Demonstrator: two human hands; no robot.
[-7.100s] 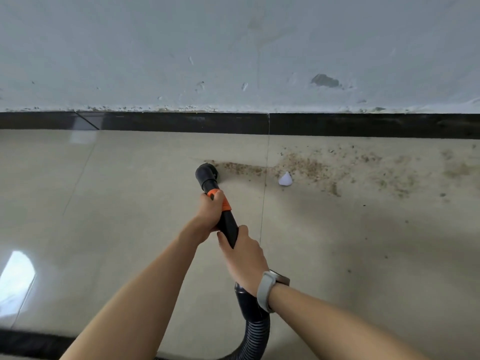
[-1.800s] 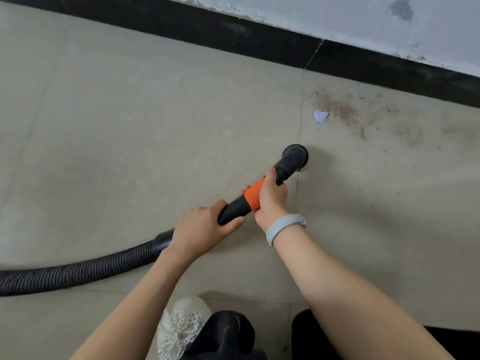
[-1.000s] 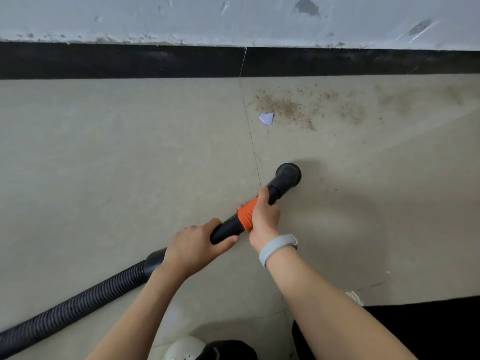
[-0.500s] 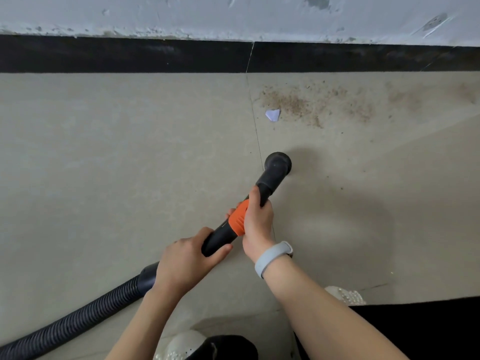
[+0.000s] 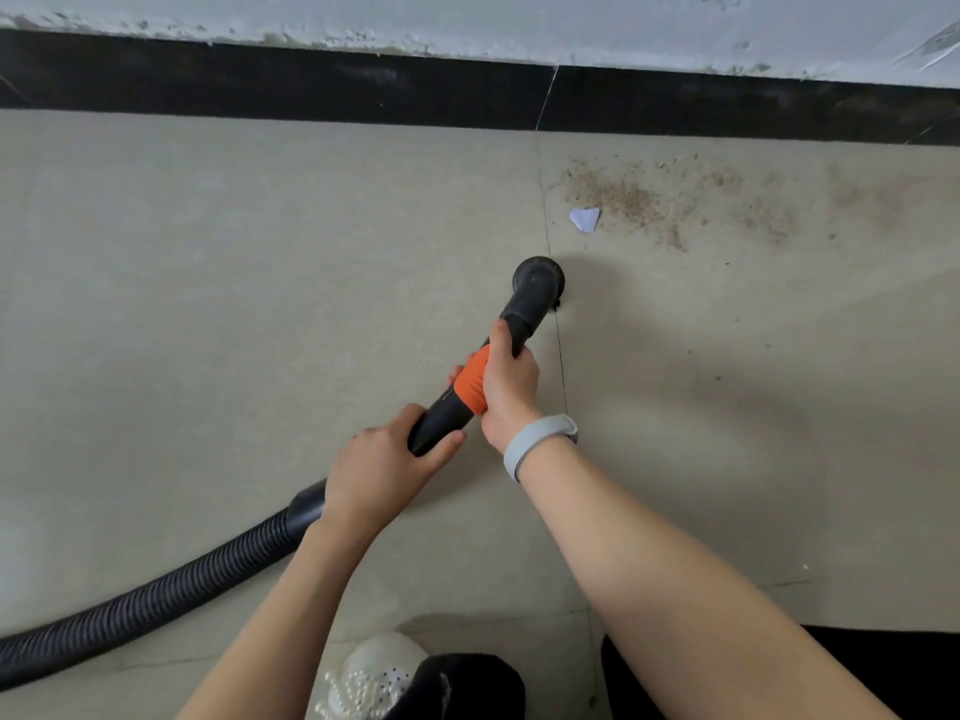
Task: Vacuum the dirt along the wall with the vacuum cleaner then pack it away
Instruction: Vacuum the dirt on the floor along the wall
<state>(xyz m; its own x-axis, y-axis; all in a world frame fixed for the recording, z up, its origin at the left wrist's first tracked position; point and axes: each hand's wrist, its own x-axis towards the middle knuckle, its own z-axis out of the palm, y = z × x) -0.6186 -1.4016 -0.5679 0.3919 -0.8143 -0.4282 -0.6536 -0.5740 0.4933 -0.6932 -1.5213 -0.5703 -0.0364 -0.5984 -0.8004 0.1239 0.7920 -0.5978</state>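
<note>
On a tiled floor [image 5: 208,283] by the wall [image 5: 519,18], both hands, left [image 5: 384,470] and right [image 5: 506,381], grip the wand [image 5: 452,402] as its nozzle [image 5: 537,280] edges closer to the remaining dirt [image 5: 649,200].

The floor [image 5: 218,283] is pale beige tile with thin grout lines, meeting a black skirting [image 5: 311,85] at the wall. Brown dirt [image 5: 670,205] lies scattered near the skirting on the right, with a white scrap [image 5: 585,219] just beside its left edge. The nozzle [image 5: 537,278] rests on the tile near the scrap. A ribbed hose [image 5: 156,600] trails off left.
</note>
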